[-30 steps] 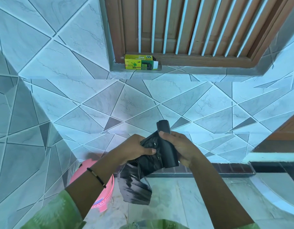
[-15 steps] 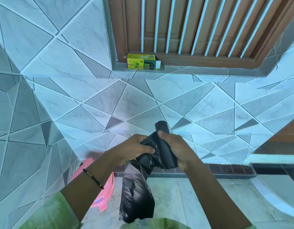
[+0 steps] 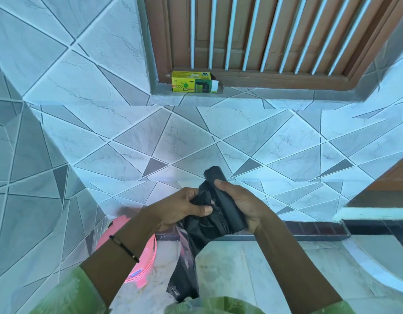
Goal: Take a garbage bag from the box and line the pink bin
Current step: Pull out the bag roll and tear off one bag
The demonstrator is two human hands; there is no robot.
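Note:
My right hand [image 3: 241,206] grips a black roll of garbage bags [image 3: 227,202], whose top end sticks up above my fingers. My left hand [image 3: 180,209] pinches the loose end of one black bag [image 3: 187,268], which hangs unrolled down toward the floor. The pink bin [image 3: 141,266] stands on the floor at the lower left, mostly hidden behind my left forearm. The yellow and green bag box [image 3: 192,85] lies on the window ledge, its right flap open.
A tiled wall [image 3: 150,137] faces me, with another tiled wall close on the left. A brown window frame with white bars [image 3: 264,37] sits above the ledge. A raised tiled step [image 3: 377,223] is at the right. The floor is pale marble.
The bag has unrolled further and now hangs longer below my hands. Both hands stay together on the roll, with the left pulling the loose end.

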